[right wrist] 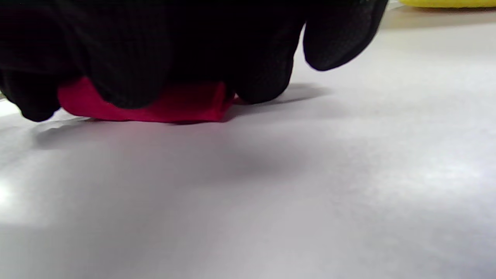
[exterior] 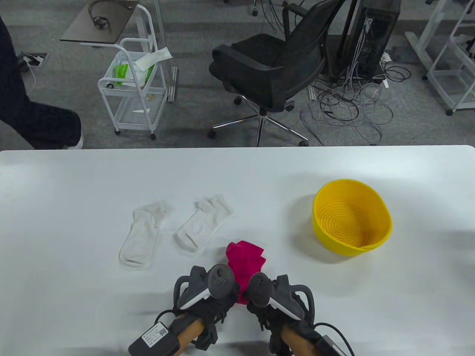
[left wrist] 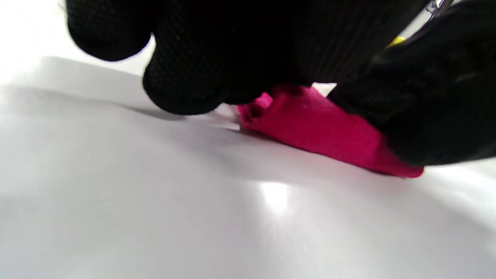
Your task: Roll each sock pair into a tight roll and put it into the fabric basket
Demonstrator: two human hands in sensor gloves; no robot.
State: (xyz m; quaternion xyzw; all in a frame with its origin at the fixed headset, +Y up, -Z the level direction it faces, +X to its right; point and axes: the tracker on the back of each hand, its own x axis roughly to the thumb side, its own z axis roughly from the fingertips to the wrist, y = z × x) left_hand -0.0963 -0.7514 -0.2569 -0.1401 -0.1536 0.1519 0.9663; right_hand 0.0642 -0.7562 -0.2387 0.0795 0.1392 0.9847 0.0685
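A pink sock pair (exterior: 245,259) lies on the white table (exterior: 74,193), its near end tucked under both hands. My left hand (exterior: 212,293) and right hand (exterior: 270,296) sit side by side at the bottom centre, trackers on top hiding the fingers. In the left wrist view, my black gloved fingers (left wrist: 182,89) curl over the folded near end of the pink sock pair (left wrist: 310,128). The right wrist view shows my fingers (right wrist: 128,73) wrapped over the pink sock pair (right wrist: 182,106), which is rolled at this end. The yellow basket (exterior: 351,221) stands empty to the right.
Two white socks (exterior: 143,233) (exterior: 204,225) lie flat and apart, left of the pink pair. The basket's rim (right wrist: 445,3) shows at the top right of the right wrist view. Beyond the table's far edge are an office chair (exterior: 274,63) and a white trolley (exterior: 133,85).
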